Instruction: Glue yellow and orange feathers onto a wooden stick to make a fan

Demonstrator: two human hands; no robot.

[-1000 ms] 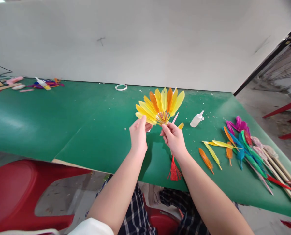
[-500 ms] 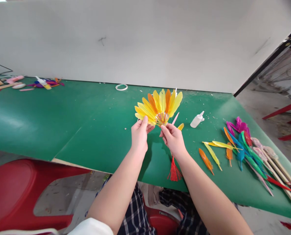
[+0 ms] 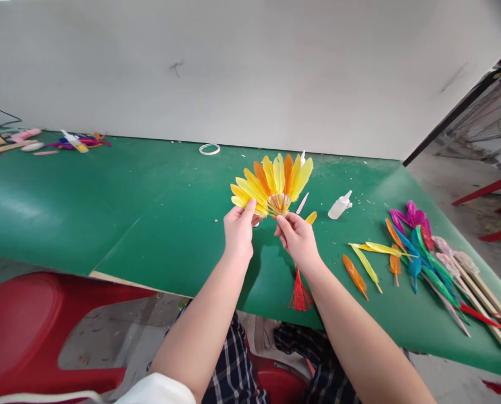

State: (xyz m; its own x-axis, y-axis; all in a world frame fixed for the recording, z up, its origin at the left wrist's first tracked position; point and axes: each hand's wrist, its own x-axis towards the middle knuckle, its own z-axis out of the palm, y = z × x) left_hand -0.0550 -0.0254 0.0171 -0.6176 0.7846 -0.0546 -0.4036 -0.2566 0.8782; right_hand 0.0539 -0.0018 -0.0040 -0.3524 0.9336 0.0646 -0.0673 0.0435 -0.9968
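Observation:
A feather fan (image 3: pixel 278 177) of yellow and orange feathers is spread open between my hands, above the green table. My left hand (image 3: pixel 239 227) grips its lower left feathers, thumb on top and fingers underneath. At the base, where the ribs meet, my right hand (image 3: pixel 295 233) pinches the fan between thumb and fingers. A red tassel (image 3: pixel 300 293) hangs below my right hand. Just behind that hand lie a yellow feather (image 3: pixel 311 217) and a slim pink stick (image 3: pixel 302 203). Part of another white bottle (image 3: pixel 303 158) shows behind the fan.
A white glue bottle (image 3: pixel 340 206) lies to the right. Loose yellow and orange feathers (image 3: pixel 367 266), coloured feathers (image 3: pixel 418 255) and wooden sticks (image 3: pixel 481 292) cover the right side. A tape roll (image 3: pixel 209 149) sits near the wall. Red stool (image 3: pixel 18 325) at left.
My left hand and the fan's left edge have shifted very slightly left. My right hand stays at the fan's base.

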